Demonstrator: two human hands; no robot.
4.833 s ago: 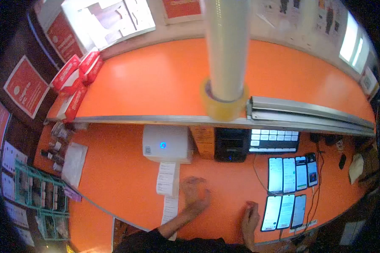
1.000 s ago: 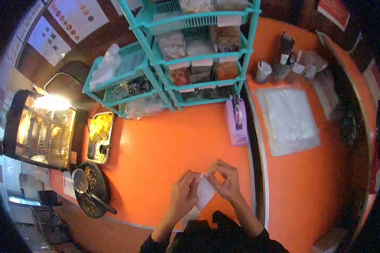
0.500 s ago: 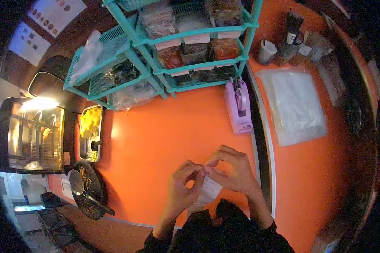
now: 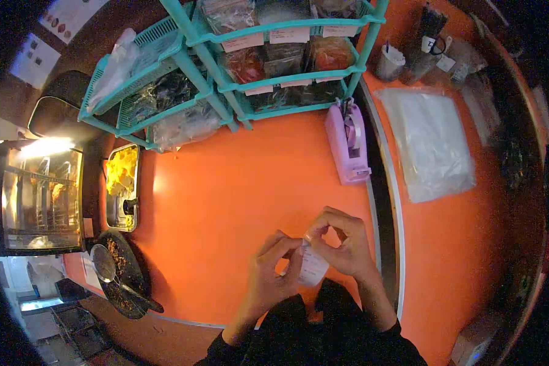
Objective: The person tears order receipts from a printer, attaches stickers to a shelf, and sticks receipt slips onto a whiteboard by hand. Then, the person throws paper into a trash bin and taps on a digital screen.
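Over the front of the orange table, a small white printed paper slip [image 4: 312, 268] hangs from my fingertips. Its print is too small to read. My left hand [image 4: 272, 268] pinches the upper left edge between thumb and forefinger. At the top of the slip, thumb and fingertips of my right hand [image 4: 343, 244] are pressed together on it. The two sets of fingertips nearly meet, and they hide the slip's top edge. Beyond my right hand stands a lilac tape dispenser [image 4: 348, 143] with a roll of tape in it.
Teal tiered baskets [image 4: 287, 79] with bagged goods stand at the back. On the left are a steel tray [image 4: 134, 207] of yellow food, a dark pan [image 4: 141, 268] with a strainer [image 4: 103, 263], and a lit display case [image 4: 43, 198]. Clear plastic bags [image 4: 430, 146] lie on the right.
Both hands and the slip have shifted slightly right in view. The slip now hangs more upright, with its printed side more visible. The whole view has tilted a little.
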